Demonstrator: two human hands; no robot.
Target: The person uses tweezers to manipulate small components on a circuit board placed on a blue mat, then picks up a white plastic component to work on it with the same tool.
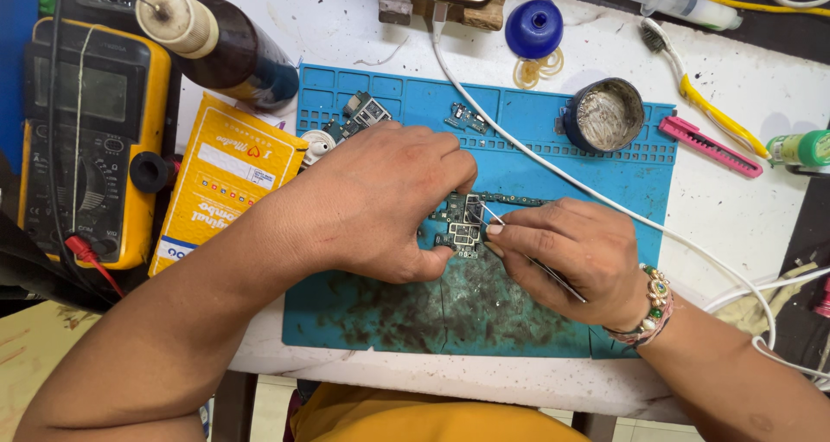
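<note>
- Head view: a small green circuit board (464,226) lies on the blue mat (605,182), right between both hands.
- The left hand (380,204) presses down on the board's left edge, fingers bent.
- The right hand (575,256) pinches thin metal tweezers (553,276); their tip touches the board.
- A flat yellow packet (220,182) with a white label lies left of the mat.
- A round blue cap (534,27) sits above the mat.

Bright, even overhead light; soft shadows cast under hands (380,200); sharp focus throughout, slight stretching seen at edges.
</note>
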